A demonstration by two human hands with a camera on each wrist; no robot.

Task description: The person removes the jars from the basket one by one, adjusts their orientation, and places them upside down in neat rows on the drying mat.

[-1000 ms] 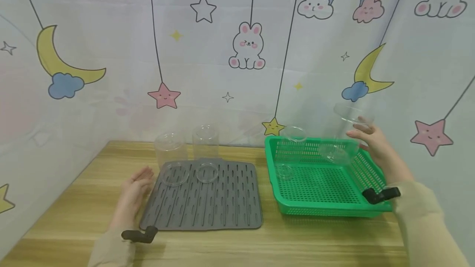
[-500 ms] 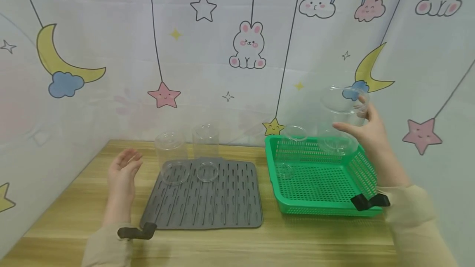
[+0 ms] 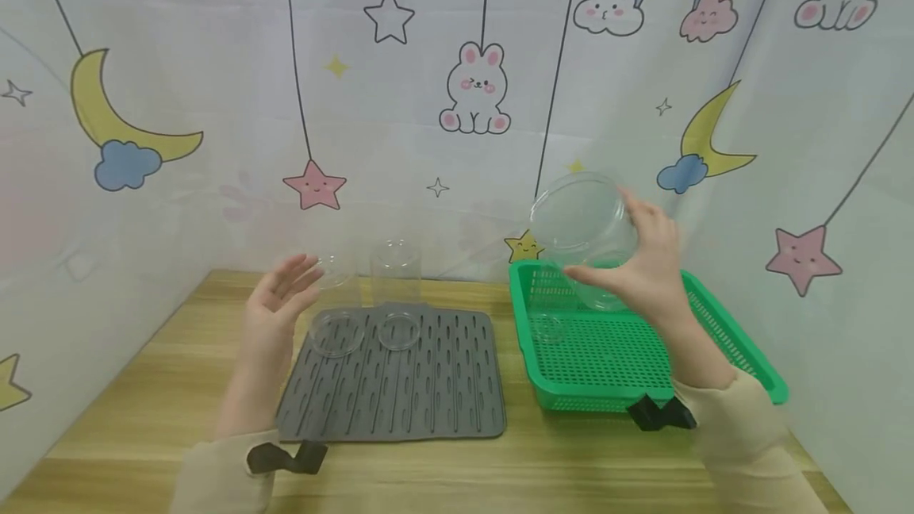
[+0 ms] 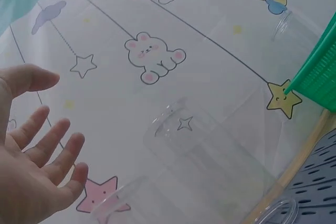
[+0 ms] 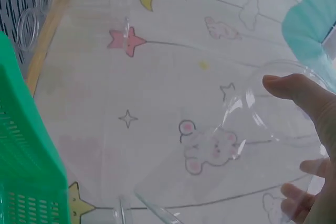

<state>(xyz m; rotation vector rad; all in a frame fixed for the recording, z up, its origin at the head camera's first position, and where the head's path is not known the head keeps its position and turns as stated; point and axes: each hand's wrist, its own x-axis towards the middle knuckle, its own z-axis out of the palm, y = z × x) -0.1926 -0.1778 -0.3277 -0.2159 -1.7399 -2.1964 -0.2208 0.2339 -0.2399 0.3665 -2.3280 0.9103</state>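
Observation:
My right hand (image 3: 646,268) grips a clear wide cup (image 3: 577,216), thumb on one side and fingers on the other. The cup is tilted, its wide round end towards the upper left, above the green basket (image 3: 585,399). Inside the basket stands another clear cup (image 3: 550,329), partly hidden behind the held one. My left hand (image 3: 271,316) is raised with nothing in it, fingers loosely spread, beside a clear cup (image 3: 339,300) on the grey ribbed mat (image 3: 435,403). A second clear cup (image 3: 397,280) stands to its right. The left wrist view shows the empty palm (image 4: 26,187).
The wooden table (image 3: 400,478) runs up to a white patterned curtain (image 3: 400,117) behind the mat and basket. The basket lies right of the mat, with a narrow gap of table between them.
My right hand has lifted the clear cup from low in the basket, then moved left and tipped it. My left hand has drawn back, then moved up and right towards the mat's cups.

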